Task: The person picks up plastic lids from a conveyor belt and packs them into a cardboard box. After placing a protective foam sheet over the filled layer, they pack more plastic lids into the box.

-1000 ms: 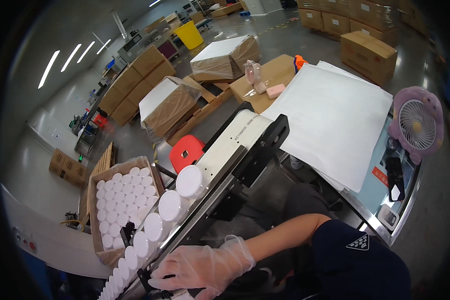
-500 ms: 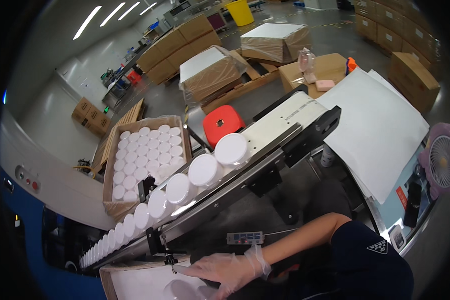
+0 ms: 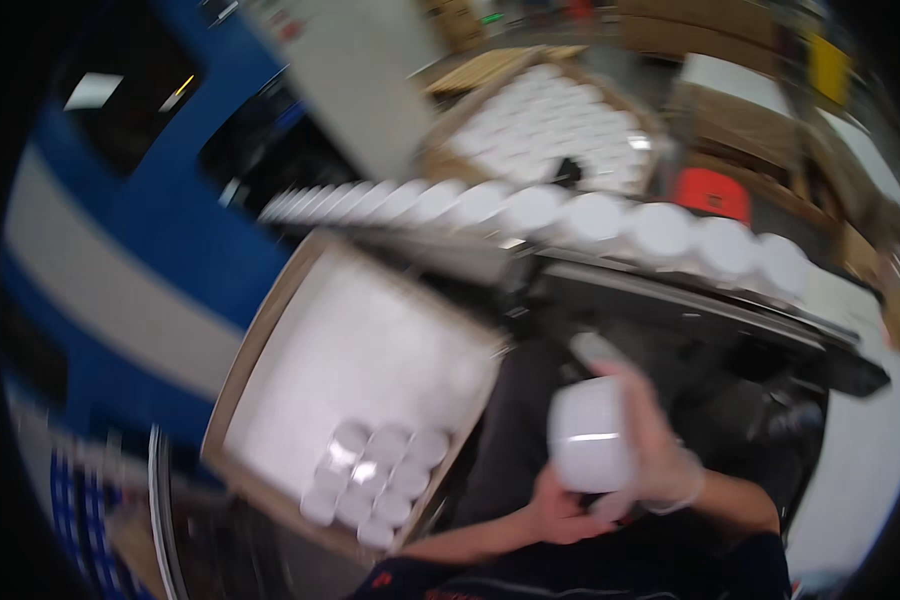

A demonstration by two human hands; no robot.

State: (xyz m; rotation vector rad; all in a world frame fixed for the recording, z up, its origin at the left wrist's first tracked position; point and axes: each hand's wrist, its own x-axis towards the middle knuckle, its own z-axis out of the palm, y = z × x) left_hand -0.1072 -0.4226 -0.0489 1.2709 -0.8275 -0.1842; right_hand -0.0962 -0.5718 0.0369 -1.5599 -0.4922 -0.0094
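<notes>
The white jar (image 3: 590,435) looks light, stiff and smooth, maybe slippery in a glove, so it is best held around its sides. It is in the air, right of the cardboard box (image 3: 270,330). The gloved right hand (image 3: 660,450) wraps its fingers around it; the left hand (image 3: 560,510) supports it underneath, fingers curled.

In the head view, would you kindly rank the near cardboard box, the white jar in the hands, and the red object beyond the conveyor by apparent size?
1. Near cardboard box, holding a few white jars: clearly largest.
2. White jar, held between the right hand and left hand.
3. Red object: looks about as big as the jar, but it lies farther off, so this order is unsure.
</notes>
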